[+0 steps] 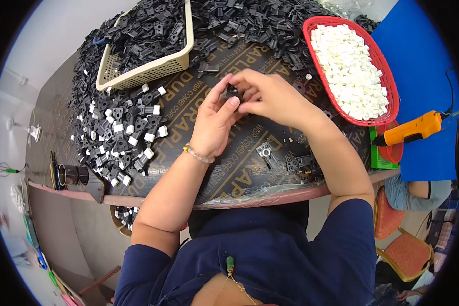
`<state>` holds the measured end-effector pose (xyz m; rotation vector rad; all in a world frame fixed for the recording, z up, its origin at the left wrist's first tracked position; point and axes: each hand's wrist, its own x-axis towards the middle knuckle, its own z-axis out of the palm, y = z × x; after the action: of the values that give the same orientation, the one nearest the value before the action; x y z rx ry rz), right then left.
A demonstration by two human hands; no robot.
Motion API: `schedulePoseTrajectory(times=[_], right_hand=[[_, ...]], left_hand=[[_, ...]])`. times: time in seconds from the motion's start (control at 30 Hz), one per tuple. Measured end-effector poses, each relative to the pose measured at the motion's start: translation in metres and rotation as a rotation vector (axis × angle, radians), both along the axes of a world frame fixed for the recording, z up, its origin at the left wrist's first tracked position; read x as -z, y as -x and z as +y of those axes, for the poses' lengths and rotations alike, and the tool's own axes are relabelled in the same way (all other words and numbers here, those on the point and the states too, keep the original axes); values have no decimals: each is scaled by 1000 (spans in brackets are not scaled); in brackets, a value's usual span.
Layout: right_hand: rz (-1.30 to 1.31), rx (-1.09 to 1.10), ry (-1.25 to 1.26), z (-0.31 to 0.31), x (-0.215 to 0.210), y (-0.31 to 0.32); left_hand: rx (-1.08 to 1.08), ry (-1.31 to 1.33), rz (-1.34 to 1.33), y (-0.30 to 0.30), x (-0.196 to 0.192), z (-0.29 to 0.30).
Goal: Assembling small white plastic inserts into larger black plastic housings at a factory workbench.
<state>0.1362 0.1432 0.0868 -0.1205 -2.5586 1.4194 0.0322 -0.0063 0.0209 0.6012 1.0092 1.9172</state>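
Observation:
Over the middle of the table, both hands meet around a small black plastic part (232,92). My left hand (215,115) grips it between thumb and fingers, while my right hand (270,97) curls its fingers against it from the right. Much of the part is hidden by the fingers. On the table beneath my right forearm lie a loose black bracket (266,153) and another black bracket (298,163). To the left spreads a pile of black parts with white caps (130,125). A red basket (336,108) of small white plastic pieces stands at the right.
A cream basket (153,75) holds black parts at the far left, with heaps of black parts (260,23) behind. An orange-yellow power tool (413,128) rests at the right above a green tray (385,160). A dark cup (69,175) stands by the table's left edge.

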Motion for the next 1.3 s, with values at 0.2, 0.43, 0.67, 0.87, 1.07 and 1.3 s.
schedulePoseTrajectory(times=[0.2,0.43,0.67,0.87,1.07,1.3], right_hand=[[-121,197,-582,36,8,-53],[-210,228,-736,47,37,-46],[100,223,337,17,19,-37],[177,207,133,5,24,-36],[330,267,-66,3,20,-36],[450,211,-268,-1,29,-31]], left_hand=[[-34,-10,-140,-3,-7,0],[18,54,-132,8,1,-2],[98,92,-37,-1,-4,-1],[210,50,-147,0,-6,-2],[211,26,-291,6,1,-6],[220,-5,-326,2,1,-6]])
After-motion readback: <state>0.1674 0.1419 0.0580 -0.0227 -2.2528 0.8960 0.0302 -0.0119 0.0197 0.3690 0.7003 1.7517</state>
